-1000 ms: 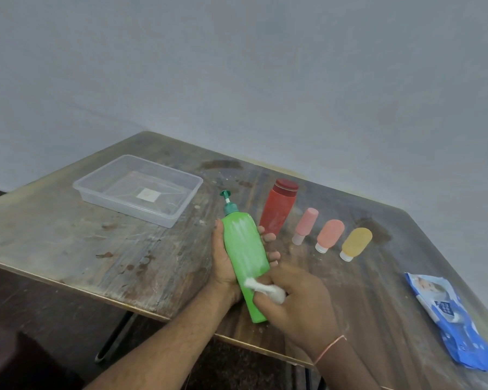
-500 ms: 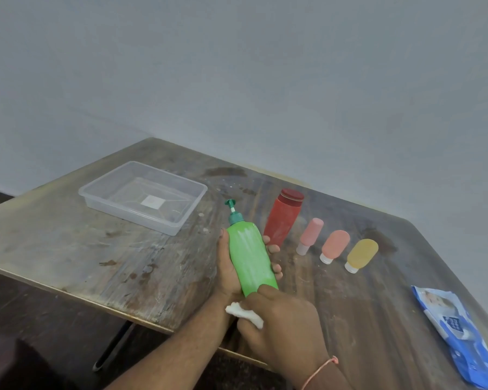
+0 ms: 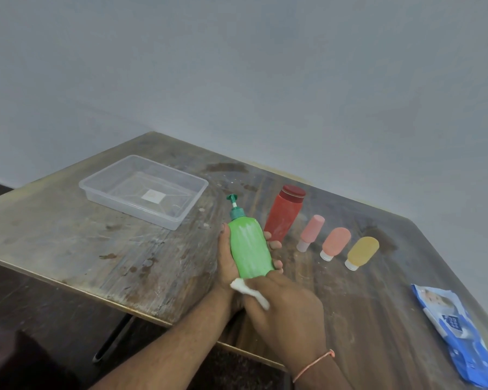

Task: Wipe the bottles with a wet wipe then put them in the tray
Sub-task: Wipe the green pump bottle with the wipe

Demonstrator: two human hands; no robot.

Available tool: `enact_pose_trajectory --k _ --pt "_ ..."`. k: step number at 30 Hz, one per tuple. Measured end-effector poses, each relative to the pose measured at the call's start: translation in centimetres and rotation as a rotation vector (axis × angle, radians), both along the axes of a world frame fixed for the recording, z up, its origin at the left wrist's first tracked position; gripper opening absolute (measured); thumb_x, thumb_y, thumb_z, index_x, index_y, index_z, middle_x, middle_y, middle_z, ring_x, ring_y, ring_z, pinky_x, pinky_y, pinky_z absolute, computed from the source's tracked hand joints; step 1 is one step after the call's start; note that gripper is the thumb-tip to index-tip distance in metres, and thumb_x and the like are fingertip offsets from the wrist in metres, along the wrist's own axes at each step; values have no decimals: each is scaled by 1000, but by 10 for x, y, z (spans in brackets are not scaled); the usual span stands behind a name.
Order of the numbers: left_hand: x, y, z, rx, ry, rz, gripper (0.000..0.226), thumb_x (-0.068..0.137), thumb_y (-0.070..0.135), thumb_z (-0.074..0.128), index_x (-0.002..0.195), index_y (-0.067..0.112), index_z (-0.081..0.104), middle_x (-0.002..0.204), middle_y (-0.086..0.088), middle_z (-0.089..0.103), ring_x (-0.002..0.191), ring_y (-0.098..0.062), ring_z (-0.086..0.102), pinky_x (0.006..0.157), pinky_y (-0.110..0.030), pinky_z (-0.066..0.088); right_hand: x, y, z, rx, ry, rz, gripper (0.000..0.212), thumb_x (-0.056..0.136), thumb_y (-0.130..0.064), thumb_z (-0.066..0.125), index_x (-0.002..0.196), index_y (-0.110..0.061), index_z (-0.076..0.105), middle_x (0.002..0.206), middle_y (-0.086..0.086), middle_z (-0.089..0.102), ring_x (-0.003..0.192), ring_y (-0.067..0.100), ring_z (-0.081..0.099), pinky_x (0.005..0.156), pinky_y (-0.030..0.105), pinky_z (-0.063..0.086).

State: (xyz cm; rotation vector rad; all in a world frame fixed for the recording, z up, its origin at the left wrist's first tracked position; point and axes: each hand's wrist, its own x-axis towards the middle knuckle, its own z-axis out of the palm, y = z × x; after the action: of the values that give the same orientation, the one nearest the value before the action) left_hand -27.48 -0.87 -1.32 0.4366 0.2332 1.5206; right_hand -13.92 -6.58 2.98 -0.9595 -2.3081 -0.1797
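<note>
Head view, read left to right. We note the tray (image 3: 143,190), a clear plastic tub, at the far left of the table (image 3: 68,243); no bottle lies in it, only a small label on its floor.

Next, near the table's front edge, the left hand (image 3: 228,258) is curled round the green bottle (image 3: 250,247), thumb on its left flank and fingertips showing past its right side. The bottle is held off the table, tilted away from us with its pump head pointing to the far side. Its lower end is covered by the right hand (image 3: 286,308), which is closed round a wadded white wipe (image 3: 248,291) pressed at the bottle's base.

To the right, a red bottle (image 3: 285,215) and three small bottles, pale pink (image 3: 310,232), coral (image 3: 335,242) and yellow (image 3: 362,252), lie in a row on the table, untouched. A blue wipes pack (image 3: 459,333) lies at the far right edge.

We judge the green bottle rigid plastic, light to moderate in weight, contents unknown. Its wet surface will likely be slippery, so the mid-body wrap now in use is the sound hold; the pump neck looks thin and should not bear the load. The small bottles appear soft-walled and light, best pinched across the body.
</note>
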Motion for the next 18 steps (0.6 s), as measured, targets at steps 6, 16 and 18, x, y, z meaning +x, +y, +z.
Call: enact_pose_trajectory --k 6,16,18 --pt "2 2 -6 -11 -16 20 92 85 89 41 116 6 66 107 -18 67 71 -35 69 74 -43 58 15 1 2 -46 54 26 16 84 -53 71 88 -40 80 82 -17 71 70 4 67 51 24 48" --pt "4 -2 -3 -67 7 91 92 87 88 41 113 5 70 103 -19 70 71 -34 69 72 -41 58 26 10 3 -216 144 57 12 87 -47 75 92 -38 80 86 -17 72 77 3 66 62 30 53" --pt "5 -2 0 -48 25 68 92 87 88 40 113 5 69 103 -18 70 71 -35 70 73 -41 58 25 8 2 -236 131 111 12 89 -48 75 96 -40 82 88 -17 73 80 1 68 64 33 55"
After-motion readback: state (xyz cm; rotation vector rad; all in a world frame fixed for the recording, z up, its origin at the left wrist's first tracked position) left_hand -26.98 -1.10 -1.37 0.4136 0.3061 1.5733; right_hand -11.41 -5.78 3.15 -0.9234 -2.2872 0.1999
